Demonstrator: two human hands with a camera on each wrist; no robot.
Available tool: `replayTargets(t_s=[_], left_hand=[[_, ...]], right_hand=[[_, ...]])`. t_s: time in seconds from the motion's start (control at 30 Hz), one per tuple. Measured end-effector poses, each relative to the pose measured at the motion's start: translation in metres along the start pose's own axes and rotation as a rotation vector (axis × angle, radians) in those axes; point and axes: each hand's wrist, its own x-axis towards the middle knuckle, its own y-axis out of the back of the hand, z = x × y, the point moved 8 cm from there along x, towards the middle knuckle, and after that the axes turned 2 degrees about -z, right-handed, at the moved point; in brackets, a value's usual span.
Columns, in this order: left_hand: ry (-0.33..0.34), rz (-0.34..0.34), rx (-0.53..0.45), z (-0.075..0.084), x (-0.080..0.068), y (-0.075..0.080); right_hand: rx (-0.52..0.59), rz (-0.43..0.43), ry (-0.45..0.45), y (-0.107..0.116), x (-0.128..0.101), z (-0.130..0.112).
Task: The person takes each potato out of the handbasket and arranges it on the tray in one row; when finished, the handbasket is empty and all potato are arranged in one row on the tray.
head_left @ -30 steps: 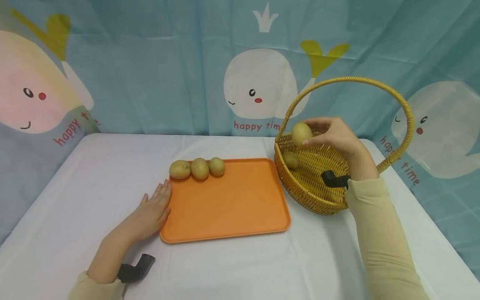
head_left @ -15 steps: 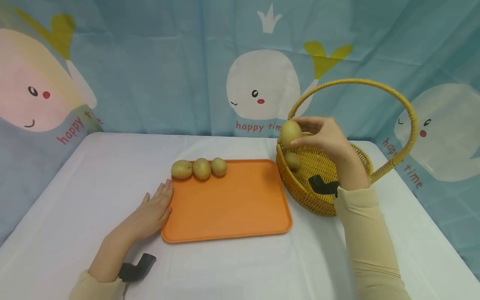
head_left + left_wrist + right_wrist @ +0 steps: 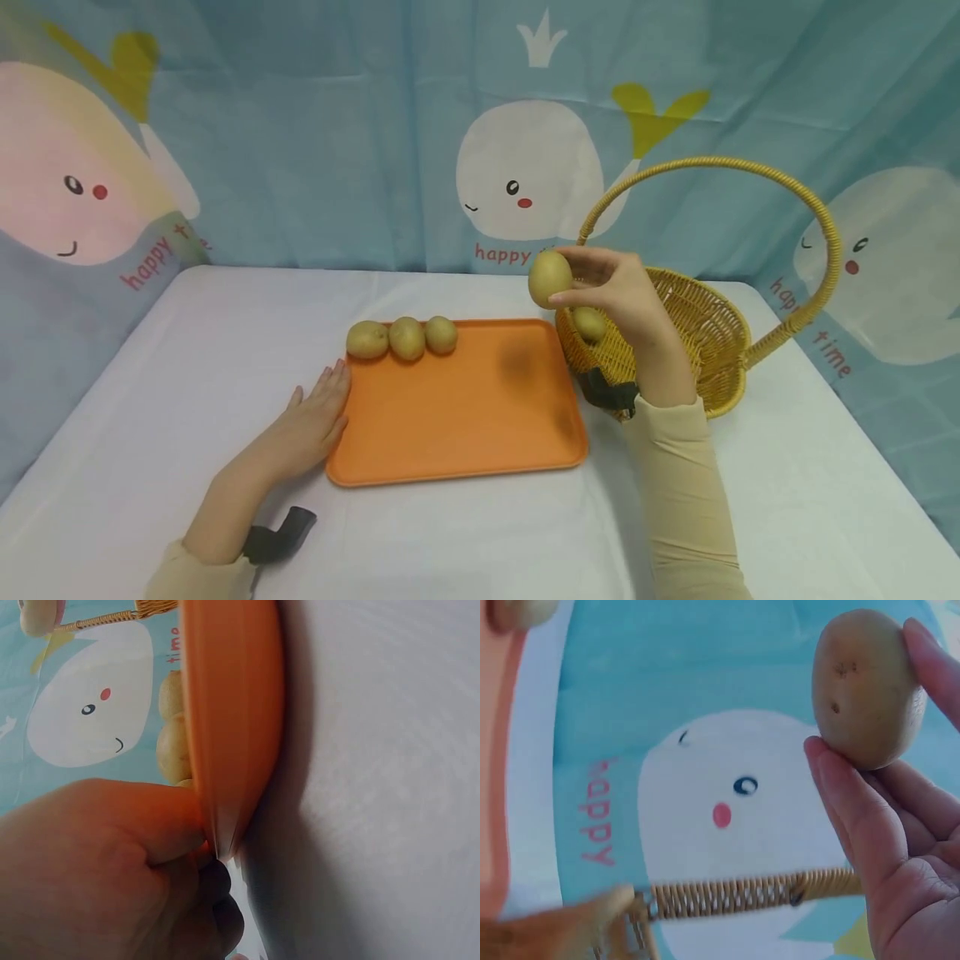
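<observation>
My right hand pinches a potato between thumb and fingers, raised between the orange tray and the wicker basket. Close up in the right wrist view, this potato is smooth and pale brown, with small dark eyes. Along the tray's far left edge sit three potatoes in a row. Another potato lies inside the basket at its left. My left hand rests against the tray's left edge, fingers extended; the left wrist view shows it touching the tray rim.
The basket's tall arched handle rises at the right, behind my right arm. A white cloth covers the table. At the back hangs a blue curtain with whale prints. A black wrist mount sits on each wrist.
My right hand has carried the potato left, from above the basket to beyond its left rim, near the tray's far right corner. My left hand stays at the tray.
</observation>
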Motion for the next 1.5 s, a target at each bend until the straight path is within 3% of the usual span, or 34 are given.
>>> replayTargets(t_s=[0.3,0.57,0.83,1.07,1.5], left_hand=[[0.007,0.012,-0.003,0.000,-0.001,0.002],[0.004,0.019,0.031,0.002,0.000,0.001],[-0.002,0.027,0.043,0.005,0.000,0.003],[-0.001,0.021,0.039,0.003,-0.001,0.000],[0.005,0.009,0.020,0.003,-0.001,0.002]], right_hand=[[0.083,-0.082,0.039,-0.044,0.010,0.008],[0.023,-0.144,-0.015,-0.074,0.021,0.040],[-0.016,-0.152,-0.093,-0.087,0.027,0.069],[-0.134,-0.170,-0.161,-0.093,0.030,0.095],[-0.228,-0.298,-0.194,-0.098,0.033,0.117]])
